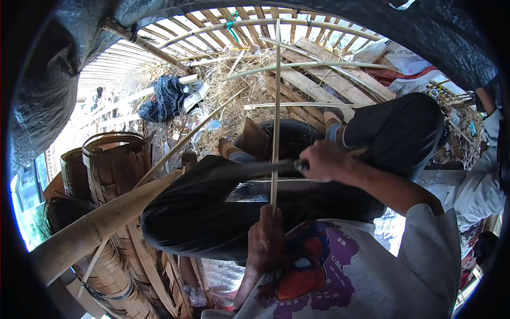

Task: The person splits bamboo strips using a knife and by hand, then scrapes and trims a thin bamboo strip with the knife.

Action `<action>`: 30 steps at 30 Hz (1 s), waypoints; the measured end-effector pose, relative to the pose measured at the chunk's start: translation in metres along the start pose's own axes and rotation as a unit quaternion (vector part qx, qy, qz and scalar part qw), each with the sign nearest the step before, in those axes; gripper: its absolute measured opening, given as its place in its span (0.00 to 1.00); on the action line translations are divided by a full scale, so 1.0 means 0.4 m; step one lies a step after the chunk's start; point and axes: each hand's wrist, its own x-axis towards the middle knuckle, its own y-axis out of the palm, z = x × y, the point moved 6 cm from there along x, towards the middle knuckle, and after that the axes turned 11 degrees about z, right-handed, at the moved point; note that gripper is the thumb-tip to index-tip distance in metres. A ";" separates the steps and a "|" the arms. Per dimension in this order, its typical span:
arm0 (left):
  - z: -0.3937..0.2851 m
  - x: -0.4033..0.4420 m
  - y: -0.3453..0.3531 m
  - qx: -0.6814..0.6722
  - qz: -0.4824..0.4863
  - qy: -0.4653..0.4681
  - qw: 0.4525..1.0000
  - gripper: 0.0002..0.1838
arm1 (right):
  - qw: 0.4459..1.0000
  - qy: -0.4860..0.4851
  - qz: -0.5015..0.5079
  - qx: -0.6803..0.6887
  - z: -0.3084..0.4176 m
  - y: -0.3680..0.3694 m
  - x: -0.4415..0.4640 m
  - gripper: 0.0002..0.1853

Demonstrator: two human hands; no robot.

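Observation:
My left hand (265,236) is closed around the lower end of a long, thin bamboo strip (277,106), which stands upright in front of my chest. In my right hand (324,161) is the dark handle of a knife (255,169), fingers wrapped round it. The blade points left across the strip and is smeared by motion; whether it touches the strip I cannot tell. Both hands are above my dark trousers (212,226), between my bent legs.
A thick bamboo pole (101,228) slants at the left beside woven bamboo baskets (117,170). Ahead lie bamboo strips, planks (340,85) and straw (228,77), before a slatted bamboo fence (255,26). Dark cloth (163,98) lies there. Another person's sleeve (481,181) shows at right.

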 end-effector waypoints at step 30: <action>0.056 0.006 0.053 -0.111 0.042 -0.042 0.992 0.06 | 0.994 -0.063 0.052 -0.069 0.063 -0.008 0.004 0.13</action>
